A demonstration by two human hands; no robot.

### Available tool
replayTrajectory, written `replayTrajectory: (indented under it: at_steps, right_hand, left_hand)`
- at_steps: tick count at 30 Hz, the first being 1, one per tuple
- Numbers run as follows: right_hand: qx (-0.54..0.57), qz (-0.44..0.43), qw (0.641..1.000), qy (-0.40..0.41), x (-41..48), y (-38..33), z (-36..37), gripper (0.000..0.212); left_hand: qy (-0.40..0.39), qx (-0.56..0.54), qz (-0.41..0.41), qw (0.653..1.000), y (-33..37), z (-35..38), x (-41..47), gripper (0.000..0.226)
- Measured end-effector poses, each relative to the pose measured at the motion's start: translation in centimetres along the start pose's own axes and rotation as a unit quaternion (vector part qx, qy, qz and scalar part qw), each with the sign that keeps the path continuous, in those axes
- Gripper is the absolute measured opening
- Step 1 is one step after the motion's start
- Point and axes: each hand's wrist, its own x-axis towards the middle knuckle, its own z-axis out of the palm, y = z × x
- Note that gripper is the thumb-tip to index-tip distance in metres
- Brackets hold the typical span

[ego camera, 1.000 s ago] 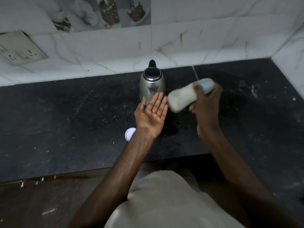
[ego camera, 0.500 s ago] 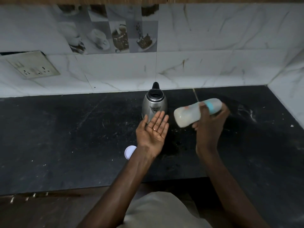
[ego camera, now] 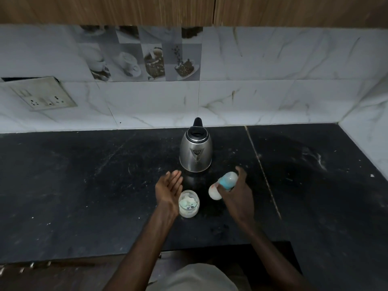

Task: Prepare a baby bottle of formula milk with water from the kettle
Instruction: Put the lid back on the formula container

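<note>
A steel electric kettle (ego camera: 196,153) with a black lid and handle stands on the black countertop (ego camera: 84,185) near the back wall. My right hand (ego camera: 237,198) grips a baby bottle (ego camera: 216,191) filled with milky liquid, with a blue collar and a clear cap. The bottle is tilted, its cap end pointing up towards the kettle and its base down to the left, just above the counter. My left hand (ego camera: 169,189) is held open, palm up, in front of the kettle. Right of that wrist stands a small clear jar (ego camera: 188,204) holding pale powder.
A white marble-tiled wall runs behind the counter and along its right side. A switch and socket plate (ego camera: 45,94) is on the wall at left. Wooden cabinets (ego camera: 189,9) hang above. The counter's front edge (ego camera: 84,257) is near my body.
My right hand has lowered the bottle towards the counter and turned it from lying sideways to a steeper tilt. My left hand has shifted left, and the jar now shows. The view has tilted up.
</note>
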Motion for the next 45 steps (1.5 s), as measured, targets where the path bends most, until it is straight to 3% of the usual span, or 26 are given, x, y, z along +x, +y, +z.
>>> replayTrajectory:
  at_steps: [4, 12, 29, 33, 40, 43, 45]
  right_hand:
    - [-0.082, -0.002, 0.996, -0.031, -0.2, 2.5, 2.2, 0.089]
    - [-0.148, -0.022, 0.986, -0.078, 0.1, 4.1, 4.3, 0.091]
    - [-0.179, -0.012, 0.981, -0.075, -0.8, 4.4, 6.2, 0.091]
    - [-0.169, -0.002, 0.983, -0.073, -0.9, 4.6, 6.4, 0.088]
    - [-0.164, 0.009, 0.984, -0.075, -1.0, 6.0, 6.8, 0.084]
    - [-0.152, 0.024, 0.984, -0.087, -1.1, 6.4, 6.8, 0.094]
    - [-0.147, 0.024, 0.984, -0.102, -1.4, 6.7, 6.7, 0.101]
  left_hand:
    - [0.049, 0.057, 0.024, 0.997, -0.8, -0.8, 0.6, 0.036]
    - [0.081, 0.064, 0.026, 0.994, -1.6, -1.6, 1.8, 0.042]
    - [0.064, 0.058, 0.015, 0.996, -2.6, -0.6, 3.2, 0.040]
    - [0.077, 0.079, 0.030, 0.993, -3.2, -1.6, 4.4, 0.028]
    - [0.124, 0.081, 0.030, 0.989, -2.9, -2.9, 5.6, 0.040]
    - [0.118, 0.123, 0.025, 0.985, -2.9, -3.7, 6.1, 0.036]
    - [0.119, 0.215, 0.025, 0.969, -3.1, -5.0, 6.8, 0.033]
